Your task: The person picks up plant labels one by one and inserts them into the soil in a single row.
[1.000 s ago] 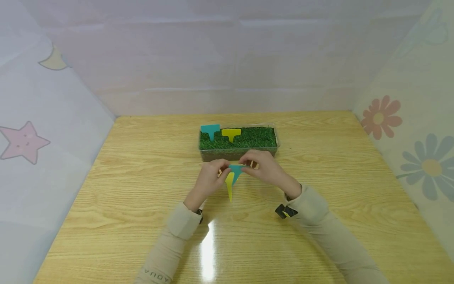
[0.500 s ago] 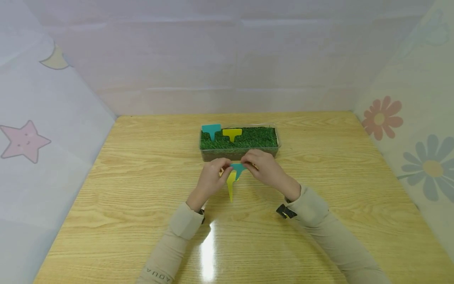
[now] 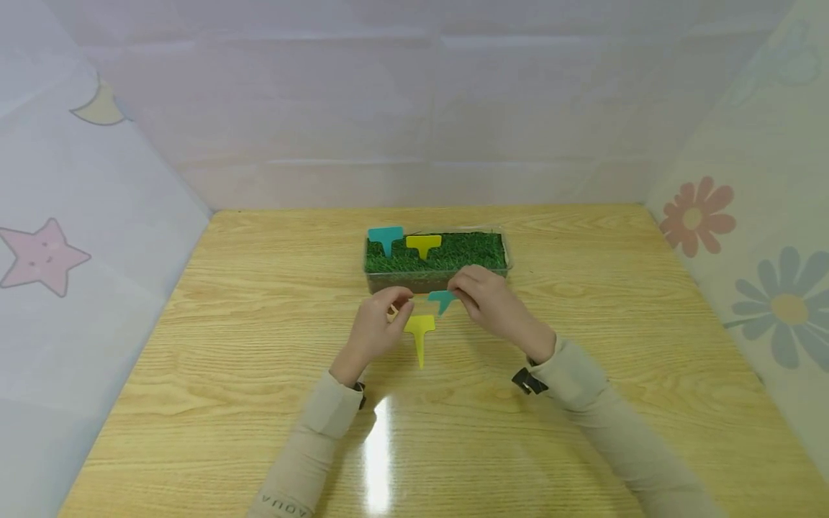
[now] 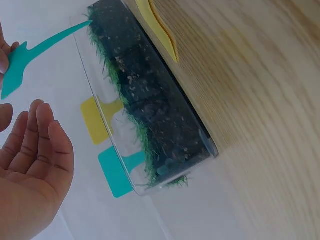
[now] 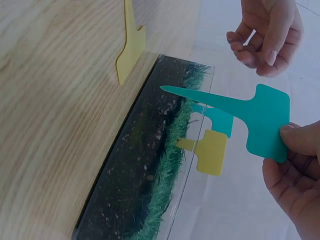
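Observation:
My right hand (image 3: 492, 302) pinches a teal T-shaped plant label (image 5: 268, 122) by one corner of its head, its pointed stem facing down. My left hand (image 3: 376, 324) is held to the left of it with fingers loosely bent and nothing between them. On the table in front of both hands lies a yellow plant label (image 3: 420, 325). Behind the hands stands a clear planter box (image 3: 435, 272) of dark soil topped with green grass (image 3: 469, 250). Another teal label (image 3: 385, 236) stands in the grass at its left, with a second yellow label (image 3: 424, 243) beside it.
The planter rests on a wooden table (image 3: 259, 309). Pale cloth walls surround it, with a pink star (image 3: 47, 257) on the left and printed flowers (image 3: 786, 306) on the right.
The left hand has let go of the teal label and drawn left. My right hand has carried that label slightly right and up, uncovering the yellow label on the table.

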Motion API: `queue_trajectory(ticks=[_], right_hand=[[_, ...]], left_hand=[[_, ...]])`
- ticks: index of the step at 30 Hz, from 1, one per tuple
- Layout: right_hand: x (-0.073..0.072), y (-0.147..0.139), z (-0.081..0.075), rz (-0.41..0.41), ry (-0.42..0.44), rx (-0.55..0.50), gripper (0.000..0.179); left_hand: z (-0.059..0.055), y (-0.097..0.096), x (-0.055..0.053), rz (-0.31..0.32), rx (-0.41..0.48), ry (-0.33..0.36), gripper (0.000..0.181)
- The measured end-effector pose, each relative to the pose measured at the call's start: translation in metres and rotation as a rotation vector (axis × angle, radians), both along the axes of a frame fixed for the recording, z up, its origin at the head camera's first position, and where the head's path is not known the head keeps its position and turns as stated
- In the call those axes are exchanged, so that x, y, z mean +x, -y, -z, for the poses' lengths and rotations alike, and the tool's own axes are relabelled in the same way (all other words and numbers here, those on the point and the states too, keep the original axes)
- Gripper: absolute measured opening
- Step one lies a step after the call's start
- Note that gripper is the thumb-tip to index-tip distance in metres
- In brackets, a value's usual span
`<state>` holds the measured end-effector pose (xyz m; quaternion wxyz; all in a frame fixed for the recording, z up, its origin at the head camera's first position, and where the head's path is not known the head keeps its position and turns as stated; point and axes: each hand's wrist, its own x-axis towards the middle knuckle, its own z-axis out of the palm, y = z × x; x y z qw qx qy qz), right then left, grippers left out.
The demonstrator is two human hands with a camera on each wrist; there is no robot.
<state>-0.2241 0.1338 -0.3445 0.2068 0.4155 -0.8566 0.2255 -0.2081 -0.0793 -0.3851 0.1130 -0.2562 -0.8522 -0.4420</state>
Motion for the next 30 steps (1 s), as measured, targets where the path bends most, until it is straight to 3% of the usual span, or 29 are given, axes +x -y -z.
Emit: queue_trajectory(ticks=[14, 30], right_hand=[[-0.017, -0.006, -0.021, -0.013, -0.069, -0.011, 0.012], [-0.041, -0.012, -0.038, 0.03, -0.048, 0.04, 0.007]], left_hand=[[0.007, 0.022, -0.014, -0.054, 0.16, -0.01, 0.009], [0.007, 0.025, -0.013, -0.053, 0.161, -0.027, 0.009]])
